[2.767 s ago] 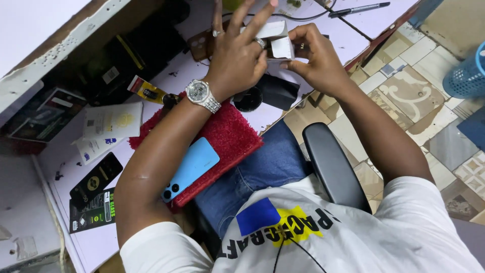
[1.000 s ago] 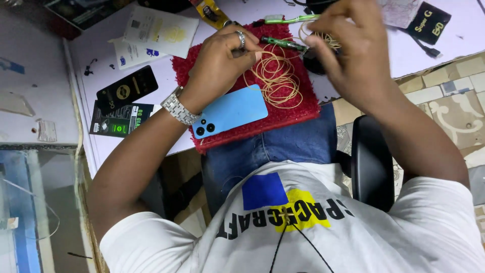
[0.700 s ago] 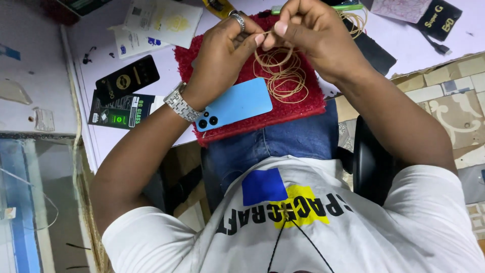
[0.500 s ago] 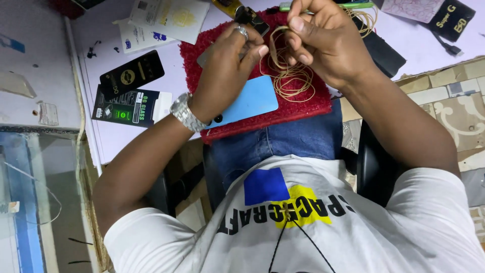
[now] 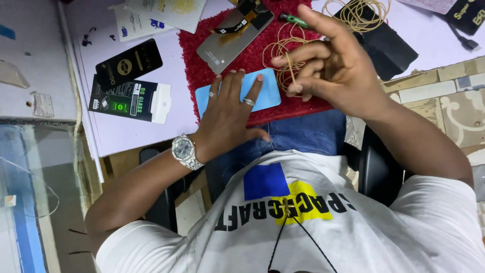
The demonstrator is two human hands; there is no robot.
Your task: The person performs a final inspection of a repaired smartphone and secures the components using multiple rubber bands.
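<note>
While your left hand (image 5: 227, 119) lies flat and open on the blue phone (image 5: 265, 91) on the red mat (image 5: 197, 65), your right hand (image 5: 333, 65) pinches a rubber band (image 5: 289, 68) just right of it; more bands (image 5: 356, 12) lie farther off on the table (image 5: 126, 134).

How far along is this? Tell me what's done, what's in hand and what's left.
Done: the blue phone lies back up on the red mat, with a grey screen panel lying apart beside it.
In hand: the left hand rests flat on the phone; the right hand pinches one rubber band.
Left: no band is round the phone yet; loose bands wait on the mat.
</note>
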